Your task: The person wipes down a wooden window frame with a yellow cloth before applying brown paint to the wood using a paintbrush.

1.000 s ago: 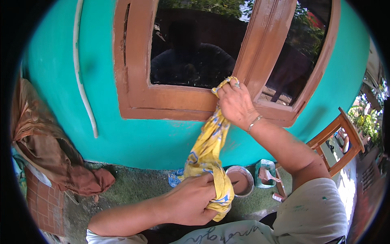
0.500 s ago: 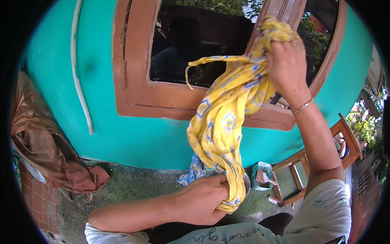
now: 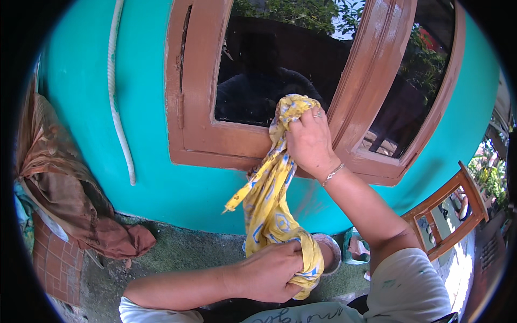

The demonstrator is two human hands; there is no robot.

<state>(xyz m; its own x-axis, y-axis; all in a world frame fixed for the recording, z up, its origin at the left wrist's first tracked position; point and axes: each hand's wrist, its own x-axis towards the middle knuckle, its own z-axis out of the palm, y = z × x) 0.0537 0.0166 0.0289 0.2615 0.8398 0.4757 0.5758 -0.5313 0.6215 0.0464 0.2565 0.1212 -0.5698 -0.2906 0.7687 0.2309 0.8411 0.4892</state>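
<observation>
The yellow patterned cloth extends from the fingers of the right hand down to those of the left hand. The right fingers clasp its bunched upper end before the brown window frame; the left fingers grip its lower portion. A round bowl stands just right of the left fingers, a green container farther right.

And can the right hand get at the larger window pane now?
Probably yes: the right hand appears close in front of the larger window pane, with only the yellow cloth it grips seemingly between.
</observation>
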